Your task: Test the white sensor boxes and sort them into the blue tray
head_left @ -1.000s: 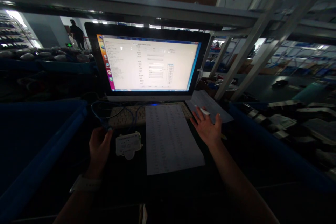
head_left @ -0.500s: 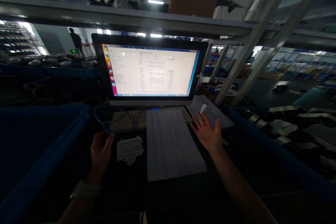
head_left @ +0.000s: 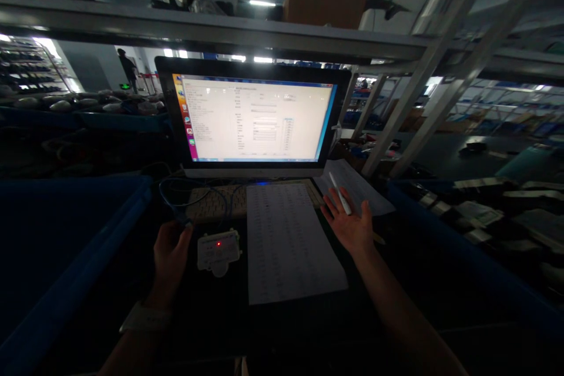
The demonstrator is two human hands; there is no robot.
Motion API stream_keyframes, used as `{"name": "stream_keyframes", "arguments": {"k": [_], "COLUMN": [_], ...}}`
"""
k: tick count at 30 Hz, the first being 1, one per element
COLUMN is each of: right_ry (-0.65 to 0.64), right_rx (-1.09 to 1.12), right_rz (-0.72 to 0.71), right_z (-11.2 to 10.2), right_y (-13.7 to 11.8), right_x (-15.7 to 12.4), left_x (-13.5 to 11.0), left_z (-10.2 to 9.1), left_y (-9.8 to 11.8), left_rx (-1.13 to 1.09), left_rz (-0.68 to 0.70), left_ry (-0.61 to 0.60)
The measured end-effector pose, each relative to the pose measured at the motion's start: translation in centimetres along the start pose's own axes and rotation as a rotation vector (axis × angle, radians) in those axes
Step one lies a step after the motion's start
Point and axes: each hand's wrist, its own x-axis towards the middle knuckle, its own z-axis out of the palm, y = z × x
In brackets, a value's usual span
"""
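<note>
My left hand [head_left: 171,249] is closed, thumb against fingers, on the end of a blue cable [head_left: 170,200]; the plug is mostly hidden in the pinch. Just right of it lies a pale, flat electronic module [head_left: 218,254] with a red light lit on its face. My right hand [head_left: 350,228] is palm up with its fingers spread. A white pen [head_left: 340,194] lies slanted across those fingers, its upper end past the fingertips; no finger wraps round it. Between the hands, a printed sheet of paper [head_left: 293,247] partly covers the keyboard [head_left: 211,202].
A lit monitor [head_left: 255,120] stands behind the keyboard. Another paper [head_left: 363,191] lies beyond my right hand. Blue bins flank me, the left bin [head_left: 127,205] and the right bin [head_left: 440,252], which holds several dark and white items. A metal shelf [head_left: 247,29] crosses above. A person [head_left: 127,67] stands far off.
The module's red light has come on. The pen, blurred at the right fingertips before, now lies sharply visible across the fingers. Both hands stay almost in place.
</note>
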Motion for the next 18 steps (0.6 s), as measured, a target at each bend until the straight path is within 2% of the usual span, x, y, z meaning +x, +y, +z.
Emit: {"name": "stream_keyframes", "arguments": {"k": [5,18], "right_ry": [-0.008,0.001], "right_rx": [-0.010,0.016], "right_rz": [-0.005,-0.008], "right_z": [-0.09,-0.07], "right_y": [-0.06,0.07], "right_x": [0.00,0.08], "left_x": [0.02,-0.13], "left_z": [-0.01,-0.10], "left_y": [0.10,0.68], "left_rx": [-0.043,-0.022], "left_rz": [-0.042,-0.032], "left_ry": [-0.023,-0.033]}}
